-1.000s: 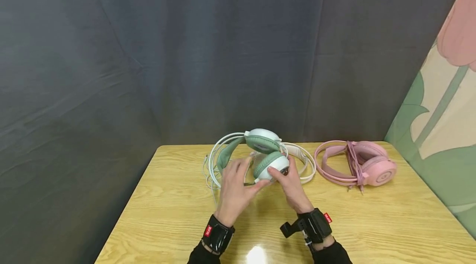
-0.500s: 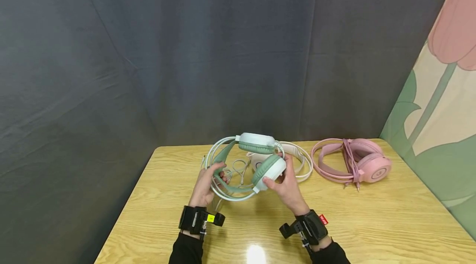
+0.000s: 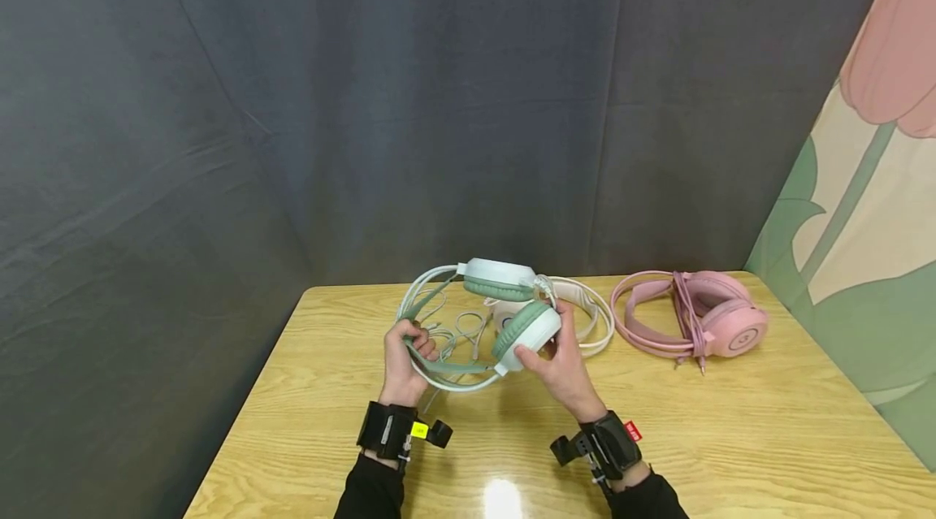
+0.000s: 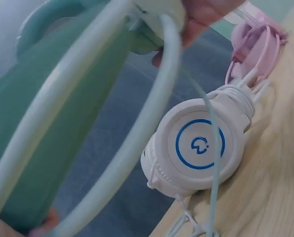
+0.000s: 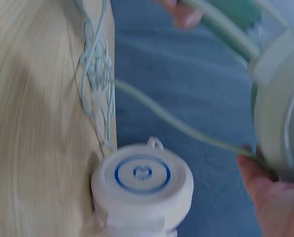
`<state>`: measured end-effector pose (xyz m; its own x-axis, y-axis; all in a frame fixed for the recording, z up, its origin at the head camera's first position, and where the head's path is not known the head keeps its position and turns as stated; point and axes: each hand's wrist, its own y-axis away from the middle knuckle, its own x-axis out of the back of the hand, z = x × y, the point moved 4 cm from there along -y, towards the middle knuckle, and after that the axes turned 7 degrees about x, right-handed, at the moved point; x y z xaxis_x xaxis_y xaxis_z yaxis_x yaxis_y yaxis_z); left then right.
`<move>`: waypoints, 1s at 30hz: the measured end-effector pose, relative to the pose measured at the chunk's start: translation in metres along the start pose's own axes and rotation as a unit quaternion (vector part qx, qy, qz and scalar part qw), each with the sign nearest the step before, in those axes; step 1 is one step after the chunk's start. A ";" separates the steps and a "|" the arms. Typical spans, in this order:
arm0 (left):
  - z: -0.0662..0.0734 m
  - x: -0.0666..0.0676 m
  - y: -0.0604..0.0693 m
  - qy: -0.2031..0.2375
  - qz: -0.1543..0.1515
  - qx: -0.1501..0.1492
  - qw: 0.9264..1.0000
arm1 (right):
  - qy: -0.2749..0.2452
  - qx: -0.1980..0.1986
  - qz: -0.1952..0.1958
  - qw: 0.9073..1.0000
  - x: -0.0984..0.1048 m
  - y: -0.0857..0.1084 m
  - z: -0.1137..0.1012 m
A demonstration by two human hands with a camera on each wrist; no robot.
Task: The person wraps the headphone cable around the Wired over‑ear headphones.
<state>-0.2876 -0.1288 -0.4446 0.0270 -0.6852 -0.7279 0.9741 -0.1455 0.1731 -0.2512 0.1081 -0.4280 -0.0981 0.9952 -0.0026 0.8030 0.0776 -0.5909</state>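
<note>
Both hands hold a green and white headset (image 3: pixel 504 270) above the table, its two ear cups toward the right. The left hand (image 3: pixel 405 365) has its fingers curled round the middle of the headband, green strap included. The right hand (image 3: pixel 566 369) grips the lower ear cup (image 3: pixel 528 334), thumb on the near side. In the left wrist view the green strap (image 4: pixel 63 133) and white headband tubes cross close to the camera. From the held cup, a thin cable (image 5: pixel 176 123) runs to a tangled coil (image 5: pixel 95 64) on the table in the right wrist view.
Behind the held headset lies a white headset (image 3: pixel 595 316), its round cup (image 4: pixel 193 145) marked with a blue ring. A pink headset (image 3: pixel 738 324) with its cable wrapped round it lies further right. A dark curtain (image 3: pixel 461 97) hangs behind the wooden table (image 3: pixel 292 438).
The left hand has moved from beside the lower ear cup to the headband at the left and grips it there. The headset has turned and shifted slightly left; the right hand keeps hold of the cup.
</note>
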 end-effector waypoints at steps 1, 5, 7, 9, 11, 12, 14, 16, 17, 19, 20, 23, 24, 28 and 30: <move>0.002 0.000 0.001 -0.001 0.006 -0.007 1.000 | -0.006 -0.002 -0.013 1.000 0.001 0.000 0.001; 0.011 0.003 0.004 0.003 0.014 -0.032 0.999 | 0.005 -0.025 -0.044 0.999 0.009 -0.001 0.006; 0.018 0.006 0.005 0.004 0.023 -0.044 0.999 | 0.023 -0.042 -0.051 0.998 0.015 -0.003 0.010; 0.026 0.011 0.007 -0.001 0.047 -0.063 0.997 | 0.037 -0.059 -0.053 0.996 0.021 -0.005 0.013; 0.032 0.016 0.009 -0.008 0.079 -0.085 0.993 | 0.050 -0.070 -0.051 0.995 0.026 -0.007 0.014; 0.035 0.018 0.010 -0.012 0.095 -0.097 0.991 | 0.055 -0.073 -0.049 0.995 0.027 -0.008 0.013; 0.039 0.022 0.011 -0.026 0.129 -0.119 0.984 | 0.070 -0.078 -0.045 0.994 0.027 -0.010 0.011; 0.040 0.024 0.012 -0.039 0.156 -0.139 0.977 | 0.086 -0.073 -0.041 0.993 0.024 -0.014 0.006; 0.040 0.024 0.012 -0.047 0.167 -0.148 0.974 | 0.090 -0.071 -0.044 0.992 0.020 -0.017 0.003; 0.037 0.023 0.012 -0.057 0.184 -0.161 0.968 | 0.111 -0.058 -0.054 0.991 0.008 -0.023 -0.010; 0.036 0.023 0.013 -0.058 0.189 -0.166 0.966 | 0.127 -0.046 -0.058 0.989 0.002 -0.026 -0.020; 0.033 0.018 0.016 -0.051 0.199 -0.176 0.963 | 0.178 -0.004 -0.064 0.982 -0.020 -0.030 -0.037; 0.032 0.018 0.016 -0.044 0.200 -0.178 0.962 | 0.205 0.016 -0.066 0.976 -0.028 -0.030 -0.040; 0.027 0.018 0.014 -0.024 0.206 -0.186 0.960 | 0.309 0.093 -0.067 0.944 -0.050 -0.028 -0.031; 0.025 0.017 0.015 -0.022 0.204 -0.185 0.961 | 0.360 0.125 -0.062 0.922 -0.059 -0.027 -0.035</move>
<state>-0.2783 -0.1610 -0.4378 0.4212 -0.6621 -0.6199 0.8982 0.3992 0.1839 -0.2470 0.0492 -0.3837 0.3076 0.7685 0.5610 0.6417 0.2678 -0.7187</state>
